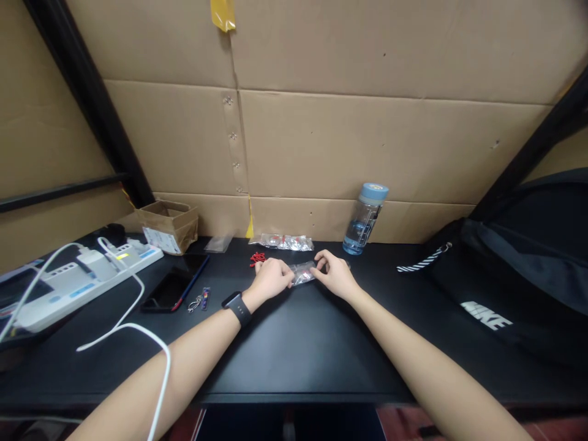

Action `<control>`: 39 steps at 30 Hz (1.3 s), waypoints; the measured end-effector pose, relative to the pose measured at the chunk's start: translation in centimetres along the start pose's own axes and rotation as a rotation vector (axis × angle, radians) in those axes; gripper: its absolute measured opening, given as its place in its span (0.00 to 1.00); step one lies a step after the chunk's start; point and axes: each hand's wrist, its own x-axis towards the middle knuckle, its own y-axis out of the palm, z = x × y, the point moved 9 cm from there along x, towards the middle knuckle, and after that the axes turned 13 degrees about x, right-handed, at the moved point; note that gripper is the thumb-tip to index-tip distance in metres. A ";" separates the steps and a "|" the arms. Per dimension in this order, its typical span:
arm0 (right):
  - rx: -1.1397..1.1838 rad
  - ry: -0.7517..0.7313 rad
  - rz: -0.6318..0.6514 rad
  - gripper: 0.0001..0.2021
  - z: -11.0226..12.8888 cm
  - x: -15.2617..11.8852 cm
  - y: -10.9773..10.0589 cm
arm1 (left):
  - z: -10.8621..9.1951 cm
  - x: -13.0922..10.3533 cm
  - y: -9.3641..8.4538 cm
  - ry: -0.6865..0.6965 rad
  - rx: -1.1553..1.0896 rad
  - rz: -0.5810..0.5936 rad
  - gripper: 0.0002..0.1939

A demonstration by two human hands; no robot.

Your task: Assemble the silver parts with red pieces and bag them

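A small clear plastic bag point(302, 274) with something small in it lies between my hands at the middle of the black table. My left hand point(272, 278), with a dark watch on the wrist, pinches the bag's left end. The fingers of my right hand point(334, 274) are closed on its right end. Red cords point(258, 260) lie just beyond my left hand. Behind the hands, near the cardboard wall, rests a longer shiny plastic packet point(285, 242) with red bits in it. A small keychain point(204, 298) with a metal clasp is left of my left wrist.
A water bottle point(365, 218) stands at the back right. On the right is a black backpack point(496, 288). Leftward are a phone point(177, 283), a white power strip point(92, 282) with white cables, a small cardboard box point(169, 223) and a flat clear bag point(218, 244).
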 end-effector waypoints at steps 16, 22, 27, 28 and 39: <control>-0.265 -0.217 0.290 0.17 2.6 -1.2 2.3 | -2.1 -0.9 0.3 0.287 0.172 -0.039 0.20; -0.256 -0.277 0.227 0.11 3.5 -1.0 1.9 | -1.8 -0.7 -0.3 0.253 0.120 -0.059 0.14; -0.064 -0.222 0.212 0.12 3.4 -0.8 1.0 | -1.5 -0.4 -0.7 0.207 -0.004 -0.047 0.10; -0.008 -0.193 0.208 0.12 3.2 -0.8 0.8 | -1.5 -0.4 -0.8 0.201 -0.047 -0.039 0.10; -0.030 -0.227 0.053 0.28 4.2 -1.0 -0.7 | 0.6 0.6 0.7 0.068 -0.496 0.031 0.13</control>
